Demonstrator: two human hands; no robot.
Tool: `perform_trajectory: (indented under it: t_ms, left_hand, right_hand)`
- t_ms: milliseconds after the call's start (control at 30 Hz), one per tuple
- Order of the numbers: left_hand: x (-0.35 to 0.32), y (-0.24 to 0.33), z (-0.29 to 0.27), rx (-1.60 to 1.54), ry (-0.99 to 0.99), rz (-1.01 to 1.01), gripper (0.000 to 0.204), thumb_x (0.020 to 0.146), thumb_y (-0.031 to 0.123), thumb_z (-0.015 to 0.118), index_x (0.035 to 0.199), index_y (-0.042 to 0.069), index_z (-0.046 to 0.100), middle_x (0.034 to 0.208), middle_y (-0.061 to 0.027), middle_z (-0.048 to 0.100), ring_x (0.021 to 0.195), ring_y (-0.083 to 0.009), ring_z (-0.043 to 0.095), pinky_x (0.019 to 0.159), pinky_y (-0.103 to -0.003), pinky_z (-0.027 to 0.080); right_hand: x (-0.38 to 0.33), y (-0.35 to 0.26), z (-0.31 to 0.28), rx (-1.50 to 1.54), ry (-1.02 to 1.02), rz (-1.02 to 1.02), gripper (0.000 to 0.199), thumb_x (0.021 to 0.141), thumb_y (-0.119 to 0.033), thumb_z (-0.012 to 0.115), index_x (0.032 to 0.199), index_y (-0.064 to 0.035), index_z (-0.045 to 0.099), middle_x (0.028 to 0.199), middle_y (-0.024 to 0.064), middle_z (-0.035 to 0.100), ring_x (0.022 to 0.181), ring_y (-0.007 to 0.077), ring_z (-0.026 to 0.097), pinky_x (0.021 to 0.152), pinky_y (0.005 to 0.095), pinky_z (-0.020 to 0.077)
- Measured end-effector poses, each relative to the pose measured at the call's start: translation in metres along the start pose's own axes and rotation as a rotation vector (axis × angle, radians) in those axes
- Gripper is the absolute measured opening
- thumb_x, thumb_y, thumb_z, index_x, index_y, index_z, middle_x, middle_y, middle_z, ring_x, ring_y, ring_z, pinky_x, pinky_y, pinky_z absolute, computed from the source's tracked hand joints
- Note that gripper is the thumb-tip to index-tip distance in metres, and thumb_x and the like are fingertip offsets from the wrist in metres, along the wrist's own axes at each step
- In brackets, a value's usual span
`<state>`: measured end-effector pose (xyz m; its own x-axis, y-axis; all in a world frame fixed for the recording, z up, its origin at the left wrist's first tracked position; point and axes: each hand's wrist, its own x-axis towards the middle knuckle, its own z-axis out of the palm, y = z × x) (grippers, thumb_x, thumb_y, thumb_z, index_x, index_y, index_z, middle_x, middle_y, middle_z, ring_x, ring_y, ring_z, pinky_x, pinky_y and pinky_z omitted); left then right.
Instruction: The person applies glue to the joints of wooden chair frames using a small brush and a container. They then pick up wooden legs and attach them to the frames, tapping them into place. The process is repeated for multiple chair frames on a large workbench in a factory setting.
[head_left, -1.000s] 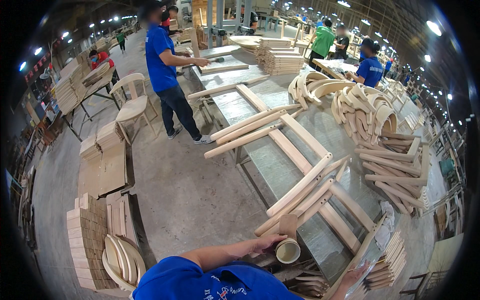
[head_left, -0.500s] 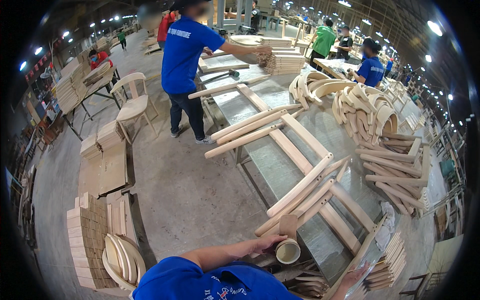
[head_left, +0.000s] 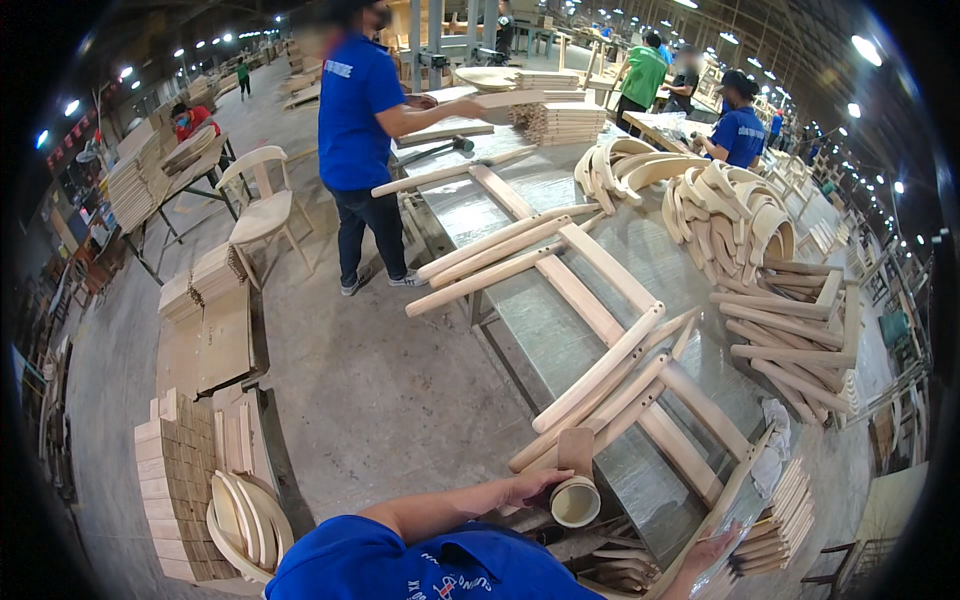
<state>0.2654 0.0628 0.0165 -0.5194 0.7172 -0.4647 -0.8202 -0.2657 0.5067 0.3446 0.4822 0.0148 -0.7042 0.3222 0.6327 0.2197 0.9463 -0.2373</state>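
My left hand (head_left: pixel 532 487) is closed at the side of a small round cup (head_left: pixel 576 503) with a pale inside. A flat wooden paddle-like piece (head_left: pixel 576 450) stands up at the cup's far rim. My right hand (head_left: pixel 712 548) is low at the right, closed at the near leg of a pale wooden chair frame (head_left: pixel 703 408); its fingertips are partly hidden. That frame lies on the metal-topped table (head_left: pixel 540 340), its rounded legs jutting over the left edge. Another similar frame (head_left: pixel 605 265) lies just beyond it.
Curved wooden parts (head_left: pixel 725 205) and stacked leg frames (head_left: pixel 790 330) crowd the table's right side. A white cloth (head_left: pixel 772 450) sits by the near frame. A person in blue (head_left: pixel 360 130) stands at the far left side. Wood stacks (head_left: pixel 180 480) and a chair (head_left: pixel 265 205) are on the left.
The person in blue has drawn back a little, and a flat wooden board now shows in their hand above the stack. My hands stay in place.
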Motion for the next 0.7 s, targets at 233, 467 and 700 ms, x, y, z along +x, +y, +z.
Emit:
perform_trajectory:
  t_ms: [233,467,700]
  left_hand:
    - [-0.005,0.005,0.005,-0.002,0.035,-0.023,0.039,0.089,0.045,0.05,0.114,0.015,0.057,0.105,0.0027,0.062,0.088,-0.0096,0.061,0.072,-0.027,0.05]
    - [0.003,0.0,-0.002,-0.023,0.048,-0.037,0.042,0.09,0.044,0.05,0.117,0.012,0.055,0.109,0.0012,0.061,0.094,-0.0101,0.059,0.077,-0.028,0.049]
    - [-0.005,0.004,0.003,0.011,0.037,-0.02,0.044,0.089,0.046,0.05,0.118,0.014,0.055,0.112,0.001,0.06,0.096,-0.011,0.059,0.08,-0.028,0.048]
  right_hand:
    - [-0.002,0.007,0.001,0.003,-0.07,0.054,0.057,0.083,-0.012,0.056,0.132,0.0004,0.031,0.133,0.0232,0.039,0.127,0.037,0.033,0.106,0.0415,0.0254]
    - [-0.001,0.01,0.003,0.084,0.003,-0.037,0.057,0.084,-0.011,0.056,0.133,0.0004,0.03,0.135,0.022,0.037,0.129,0.0354,0.031,0.108,0.0406,0.0232]
    - [-0.001,0.004,0.001,-0.023,-0.051,0.053,0.058,0.084,-0.014,0.057,0.133,0.0003,0.03,0.135,0.0203,0.039,0.129,0.034,0.032,0.108,0.0401,0.0229]
